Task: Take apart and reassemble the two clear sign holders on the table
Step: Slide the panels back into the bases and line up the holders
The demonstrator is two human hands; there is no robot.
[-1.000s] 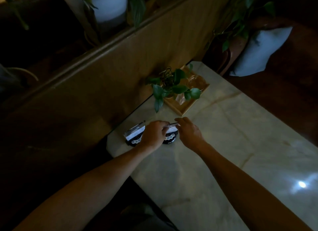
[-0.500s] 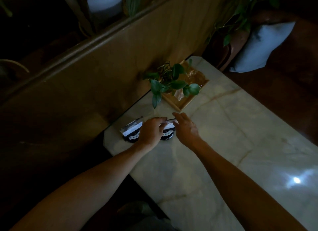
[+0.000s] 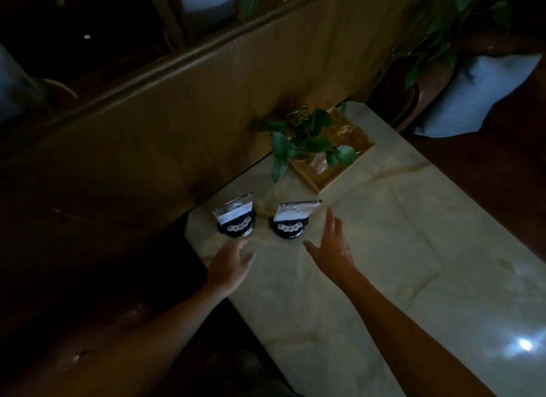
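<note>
Two clear sign holders stand side by side near the far left corner of the marble table point(image 3: 413, 249). Each is a clear panel with a white card set in a round black base. The left sign holder point(image 3: 236, 219) and the right sign holder point(image 3: 291, 219) both stand upright with nothing touching them. My left hand point(image 3: 229, 265) hovers just in front of the left holder, fingers apart and empty. My right hand point(image 3: 332, 246) is spread open just to the right of the right holder, also empty.
A wooden tray point(image 3: 334, 172) with a small green plant point(image 3: 307, 142) stands behind the holders against the wooden partition point(image 3: 206, 116). The table's left edge drops off beside my left hand. A pale cushion point(image 3: 478, 95) lies at the far right.
Both hands have let go of the right sign holder and pulled back toward me, fingers spread. The holder now stands free beside the left one.
</note>
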